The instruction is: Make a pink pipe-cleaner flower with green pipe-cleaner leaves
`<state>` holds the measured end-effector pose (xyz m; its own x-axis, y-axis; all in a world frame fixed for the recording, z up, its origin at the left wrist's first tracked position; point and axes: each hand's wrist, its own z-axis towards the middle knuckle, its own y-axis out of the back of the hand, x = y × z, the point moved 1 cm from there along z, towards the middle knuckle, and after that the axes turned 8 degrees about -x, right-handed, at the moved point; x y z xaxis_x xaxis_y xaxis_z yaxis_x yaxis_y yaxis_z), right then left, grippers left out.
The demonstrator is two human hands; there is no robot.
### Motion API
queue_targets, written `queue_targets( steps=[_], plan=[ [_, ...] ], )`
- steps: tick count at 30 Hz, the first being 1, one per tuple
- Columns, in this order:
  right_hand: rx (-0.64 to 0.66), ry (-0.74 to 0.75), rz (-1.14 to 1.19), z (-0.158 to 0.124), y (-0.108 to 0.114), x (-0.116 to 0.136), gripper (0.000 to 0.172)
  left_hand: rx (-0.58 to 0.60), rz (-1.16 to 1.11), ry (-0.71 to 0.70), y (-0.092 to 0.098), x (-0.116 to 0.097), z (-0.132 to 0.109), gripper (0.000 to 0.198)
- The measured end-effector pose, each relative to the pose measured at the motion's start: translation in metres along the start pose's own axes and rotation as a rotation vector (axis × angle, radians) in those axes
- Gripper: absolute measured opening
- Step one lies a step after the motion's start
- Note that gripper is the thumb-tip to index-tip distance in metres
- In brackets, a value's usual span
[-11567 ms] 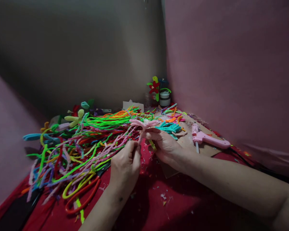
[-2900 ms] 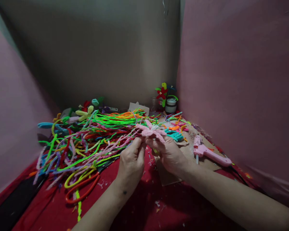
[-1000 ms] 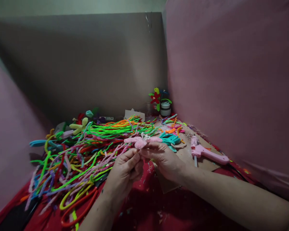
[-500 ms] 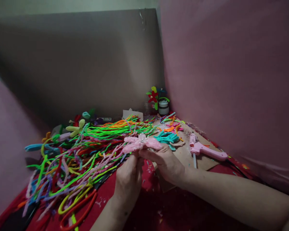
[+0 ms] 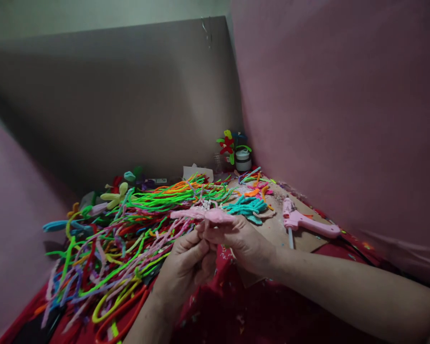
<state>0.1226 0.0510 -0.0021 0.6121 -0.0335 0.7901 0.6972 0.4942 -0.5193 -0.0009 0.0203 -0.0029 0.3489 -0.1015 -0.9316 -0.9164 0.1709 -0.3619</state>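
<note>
A pink pipe-cleaner flower (image 5: 218, 216) with a whitish centre is held up before me, its petals seen nearly edge-on. My left hand (image 5: 186, 263) is closed beneath the flower, fingers pinched together around its underside; whether a stem is between them is hidden. My right hand (image 5: 245, 241) grips the flower from the right, thumb and fingers just under the petals. Both hands touch at the fingertips. Behind the flower lies a bunch of teal pipe-cleaner pieces (image 5: 249, 206).
A large heap of coloured pipe cleaners (image 5: 157, 198) spreads over the left. To the right, a pink glue gun (image 5: 304, 223) rests on cardboard (image 5: 313, 243). Finished flowers (image 5: 227, 143) stand beside a white jar (image 5: 243, 160) at the back. Red cloth (image 5: 272, 310) covers the surface.
The flower has tipped from showing its face to nearly edge-on. My left hand has turned, its fingers now curled under the flower. My right hand keeps its hold.
</note>
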Motion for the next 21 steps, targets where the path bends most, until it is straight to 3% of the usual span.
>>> queue_targets(
  steps=[4, 7, 11, 16, 21],
  plan=[
    [-0.002, 0.033, -0.056, 0.000, 0.000, 0.004, 0.012, 0.068, -0.020, 0.002, 0.002, 0.000, 0.000, 0.021],
    [-0.051, 0.090, -0.147, 0.000, 0.003, 0.006, 0.017, 0.051, 0.074, -0.033, 0.001, -0.003, 0.000, 0.021],
    [0.000, 0.115, -0.187, -0.001, 0.004, 0.005, 0.024, 0.013, 0.193, -0.123, 0.001, -0.006, 0.001, 0.018],
    [-0.161, 0.423, -0.378, -0.001, 0.005, 0.014, 0.020, -0.193, 0.312, -0.263, -0.003, -0.012, 0.005, 0.018],
    [-0.173, 0.557, -0.471, 0.001, 0.008, 0.014, 0.014, -0.430, 0.333, -0.409, -0.010, -0.028, -0.005, 0.016]
  ],
)
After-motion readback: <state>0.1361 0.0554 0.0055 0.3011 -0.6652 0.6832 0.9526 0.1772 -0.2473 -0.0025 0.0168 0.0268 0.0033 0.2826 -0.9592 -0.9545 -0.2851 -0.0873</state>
